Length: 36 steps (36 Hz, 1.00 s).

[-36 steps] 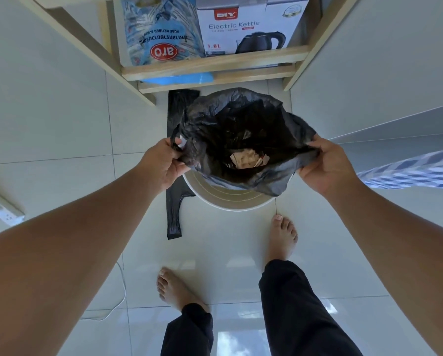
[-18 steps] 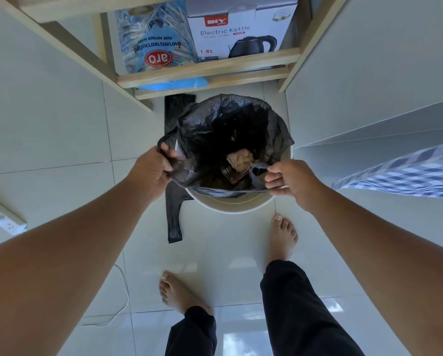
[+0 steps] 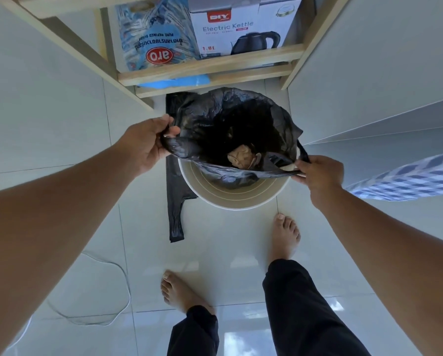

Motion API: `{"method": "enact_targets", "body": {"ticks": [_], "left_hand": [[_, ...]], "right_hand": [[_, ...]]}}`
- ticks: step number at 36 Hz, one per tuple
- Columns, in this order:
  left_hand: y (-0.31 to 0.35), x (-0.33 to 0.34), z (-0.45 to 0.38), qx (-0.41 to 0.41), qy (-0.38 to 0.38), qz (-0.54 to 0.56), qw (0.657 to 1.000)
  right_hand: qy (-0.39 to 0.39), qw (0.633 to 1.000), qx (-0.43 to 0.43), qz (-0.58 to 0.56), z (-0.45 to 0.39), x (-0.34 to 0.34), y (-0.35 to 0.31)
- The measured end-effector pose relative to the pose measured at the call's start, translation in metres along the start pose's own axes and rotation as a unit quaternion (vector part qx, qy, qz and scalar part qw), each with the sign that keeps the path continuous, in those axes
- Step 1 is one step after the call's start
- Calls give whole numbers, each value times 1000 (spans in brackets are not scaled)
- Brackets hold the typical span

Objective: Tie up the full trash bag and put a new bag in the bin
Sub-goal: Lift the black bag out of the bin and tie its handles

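The crinkled black plastic trash bag sits in the round white plastic bin on the glossy tiled floor. The left hand pinches the bag's left handle; the right hand is closed around its right handle. A flat, unused black bag lies left of the bin.

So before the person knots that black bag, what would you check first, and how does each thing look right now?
1. Left hand grips the full bag's handle: ok.
2. Right hand grips the other handle: ok.
3. Handles brought together: not ok, the mouth is open.
4. Rubbish below the rim: ok.
5. Bag free of the bin: cannot tell.
6. New bag ready on the floor beside the bin: ok.
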State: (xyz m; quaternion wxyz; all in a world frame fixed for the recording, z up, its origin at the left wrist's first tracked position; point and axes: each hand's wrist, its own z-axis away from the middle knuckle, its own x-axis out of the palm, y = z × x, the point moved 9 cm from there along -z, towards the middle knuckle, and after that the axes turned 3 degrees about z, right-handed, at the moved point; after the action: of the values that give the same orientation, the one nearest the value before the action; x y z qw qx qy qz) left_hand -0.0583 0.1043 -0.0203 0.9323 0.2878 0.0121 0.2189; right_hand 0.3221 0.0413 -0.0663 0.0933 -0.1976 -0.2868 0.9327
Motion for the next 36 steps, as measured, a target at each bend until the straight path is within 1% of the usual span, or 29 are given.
{"method": "enact_targets", "body": {"ticks": [2,3,4,6,7,9,11,13,15,17,19,21,22,24,25,27,28,29,31,32,34,35,36], "left_hand": [[5,4,5,12,-16,12,1000],[6,6,10,15,-25,28,999],[8,8,17,14,-31,49,998],[8,9,30,9,-35,63,997],[9,8,37,5,-36,44,998],[8,5,51,-10,-35,-31,999],[9,2,66,-24,-32,-140,989],[11,-3,76,-26,-25,-238,970],[19,-7,87,-25,-20,-290,957],[29,-7,100,-19,-12,-286,958],[40,-7,109,-5,19,-241,970],[57,-9,125,38,57,-165,984],[65,-11,133,66,74,-117,988],[79,-20,149,126,113,-49,984],[85,-26,161,157,128,-38,979],[95,-35,178,222,149,-56,962],[100,-37,189,253,151,-78,953],[103,-36,194,280,141,-87,946],[104,-25,209,309,75,-51,947],[105,-20,216,317,46,-36,947],[108,-12,231,321,12,-23,947],[110,-10,233,317,-1,-12,948],[114,-10,239,307,-17,1,952]], "right_hand": [[50,998,-28,5,4,-12,-8],[58,998,-29,-4,7,-14,-11],[49,998,-20,-27,10,-13,-15],[-12,993,15,-113,14,-5,-18],[-53,983,35,-173,20,1,-23],[-124,947,56,-291,35,9,-38],[-175,929,58,-321,53,12,-57],[-214,935,47,-278,70,15,-75],[-214,955,27,-205,83,13,-92],[-180,978,-16,-101,94,6,-114],[-138,987,-69,37,100,0,-133],[-104,975,-137,141,116,-7,-155],[-85,966,-169,173,124,-11,-165],[-46,950,-221,216,145,-20,-181],[-35,940,-250,231,159,-23,-189],[-15,921,-302,244,180,-27,-199],[-12,927,-307,216,191,-30,-201],[-15,941,-295,166,196,-31,-200],[-46,969,-242,25,206,-33,-196],[-55,972,-226,-34,213,-33,-195],[-83,966,-207,-130,226,-27,-196],[-93,961,-201,-166,229,-24,-197],[-89,960,-198,-179,236,-22,-198]]}}
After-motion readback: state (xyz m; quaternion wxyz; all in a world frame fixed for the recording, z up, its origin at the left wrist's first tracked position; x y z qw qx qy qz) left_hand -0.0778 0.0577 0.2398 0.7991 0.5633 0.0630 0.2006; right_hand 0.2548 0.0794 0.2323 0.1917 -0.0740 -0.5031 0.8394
